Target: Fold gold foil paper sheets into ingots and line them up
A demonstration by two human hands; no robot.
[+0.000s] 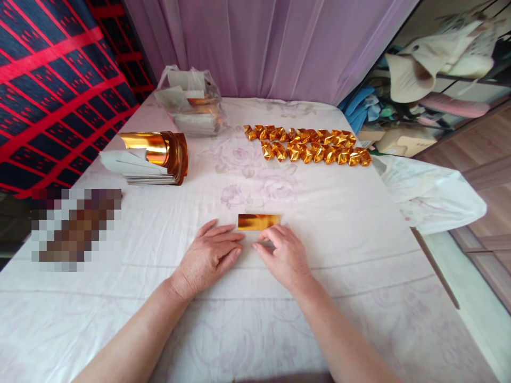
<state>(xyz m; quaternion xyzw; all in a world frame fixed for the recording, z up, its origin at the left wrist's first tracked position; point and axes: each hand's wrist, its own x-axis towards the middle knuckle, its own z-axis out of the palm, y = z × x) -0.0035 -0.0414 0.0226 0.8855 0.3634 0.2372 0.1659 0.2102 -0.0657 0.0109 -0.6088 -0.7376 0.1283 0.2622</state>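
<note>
A white worktop [359, 255] stands by a purple curtain [259, 42]. A gold strip [258, 221] lies just past both hands, left [209, 255] and right [281, 254], pressed flat, open.

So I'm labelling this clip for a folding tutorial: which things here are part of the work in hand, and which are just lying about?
In the work:
- gold strip, under the fingertips of the left hand and right hand
- stack of gold sheets
- rows of folded gold pieces
- plastic bag of sheets

Lying about:
- pale hat
- purple curtain
- cloth-covered side surface
</note>
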